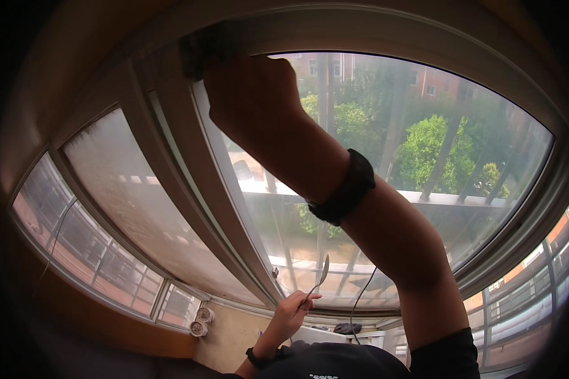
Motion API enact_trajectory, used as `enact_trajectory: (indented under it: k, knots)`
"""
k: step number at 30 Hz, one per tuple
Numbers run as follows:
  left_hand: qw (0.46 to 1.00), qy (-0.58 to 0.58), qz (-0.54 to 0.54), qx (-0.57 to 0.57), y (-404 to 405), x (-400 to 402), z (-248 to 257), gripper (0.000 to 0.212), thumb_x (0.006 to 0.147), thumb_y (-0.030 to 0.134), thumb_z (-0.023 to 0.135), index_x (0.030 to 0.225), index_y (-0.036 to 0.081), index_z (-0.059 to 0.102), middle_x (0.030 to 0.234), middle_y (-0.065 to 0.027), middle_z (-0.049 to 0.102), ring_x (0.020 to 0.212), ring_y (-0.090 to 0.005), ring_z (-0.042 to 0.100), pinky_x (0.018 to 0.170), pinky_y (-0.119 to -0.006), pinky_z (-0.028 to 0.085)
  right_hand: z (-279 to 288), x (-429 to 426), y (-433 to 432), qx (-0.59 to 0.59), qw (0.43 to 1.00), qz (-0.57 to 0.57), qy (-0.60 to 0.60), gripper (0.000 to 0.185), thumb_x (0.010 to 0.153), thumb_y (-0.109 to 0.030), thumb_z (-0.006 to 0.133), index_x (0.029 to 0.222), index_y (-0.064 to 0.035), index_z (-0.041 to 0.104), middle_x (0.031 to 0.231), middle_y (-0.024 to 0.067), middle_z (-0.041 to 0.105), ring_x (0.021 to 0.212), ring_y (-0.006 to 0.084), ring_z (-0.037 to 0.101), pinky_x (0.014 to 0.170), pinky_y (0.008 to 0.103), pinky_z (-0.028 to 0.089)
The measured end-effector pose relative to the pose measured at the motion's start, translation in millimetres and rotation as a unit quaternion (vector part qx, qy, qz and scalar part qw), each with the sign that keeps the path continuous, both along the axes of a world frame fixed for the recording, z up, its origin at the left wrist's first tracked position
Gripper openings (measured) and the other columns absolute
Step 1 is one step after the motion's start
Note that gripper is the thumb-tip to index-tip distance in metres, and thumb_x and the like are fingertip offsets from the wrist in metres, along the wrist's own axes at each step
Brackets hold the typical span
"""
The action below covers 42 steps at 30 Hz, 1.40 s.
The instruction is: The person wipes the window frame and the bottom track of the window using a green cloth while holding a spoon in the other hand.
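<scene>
My right hand (251, 94) reaches up to the upper left corner of the window frame (175, 109). Its fingers are curled around a dark, rough-looking cloth or pad (206, 49), pressed to the frame; shadow hides its exact kind. Lower down, my left hand (291, 315) grips a metal spoon (323, 275) by the handle, bowl upward, before the bottom of the glass pane (360, 147). A black band (344, 187) circles my right wrist, and another dark band (261, 357) is on the left one.
Metal bars (389, 193) stand outside the glass. A streaky, cloudy pane (137, 203) is to the left. A thin dark cable (360, 303) hangs near my body. Two round pots (199, 328) sit on the floor, and a dark bundle (347, 329) lies below the window.
</scene>
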<state>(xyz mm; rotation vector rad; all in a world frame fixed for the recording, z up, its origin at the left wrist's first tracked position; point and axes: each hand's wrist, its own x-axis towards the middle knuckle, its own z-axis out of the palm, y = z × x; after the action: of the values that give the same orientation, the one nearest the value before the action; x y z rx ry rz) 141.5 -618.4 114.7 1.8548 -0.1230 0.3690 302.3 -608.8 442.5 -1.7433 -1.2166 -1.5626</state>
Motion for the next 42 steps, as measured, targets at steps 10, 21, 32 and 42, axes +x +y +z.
enact_trajectory:
  k: [10,21,32,42]
  knots:
    - [0.997,0.037,-0.066,0.028,-16.4,30.3,-3.3,0.02,0.093,0.008,0.046,0.097,-0.002,0.063,0.069,-0.007,0.055,0.059,-0.0143,0.052,0.057,-0.025,0.042,-6.8,30.1,-147.1,0.022,0.988,-0.15,-0.011,0.025,0.072,-0.007,0.06,0.093,-0.0176,0.067,0.054,0.0087,0.057,0.042,0.0202,0.057,0.036,0.0293,0.039]
    - [0.987,0.024,-0.149,0.054,-19.7,55.4,-25.0,0.026,0.096,0.012,0.041,0.107,0.004,0.062,0.075,-0.006,0.057,0.064,-0.0139,0.052,0.059,-0.027,0.043,0.2,81.2,-412.7,0.195,0.887,-0.408,0.094,0.027,0.09,-0.031,0.047,0.107,-0.0158,0.061,0.093,0.0153,0.066,0.084,0.0361,0.063,0.074,0.0444,0.052]
    - [0.993,0.069,-0.082,0.045,8.9,25.3,-21.5,0.026,0.096,0.011,0.04,0.108,0.004,0.062,0.076,-0.0031,0.055,0.065,-0.0118,0.049,0.059,-0.026,0.041,-9.0,79.1,-354.1,0.231,0.901,-0.344,0.129,0.02,0.088,-0.019,0.048,0.102,-0.0067,0.056,0.073,0.023,0.062,0.068,0.04,0.062,0.062,0.0476,0.052]
    - [0.985,0.072,-0.14,0.069,-20.4,49.3,-12.5,0.026,0.097,0.017,0.043,0.106,0.002,0.062,0.077,-0.0068,0.058,0.067,-0.0133,0.052,0.062,-0.027,0.044,-15.2,108.3,-448.8,0.215,0.856,-0.453,0.126,0.033,0.091,-0.028,0.045,0.119,-0.0148,0.055,0.088,0.0188,0.066,0.078,0.0366,0.064,0.067,0.0461,0.052]
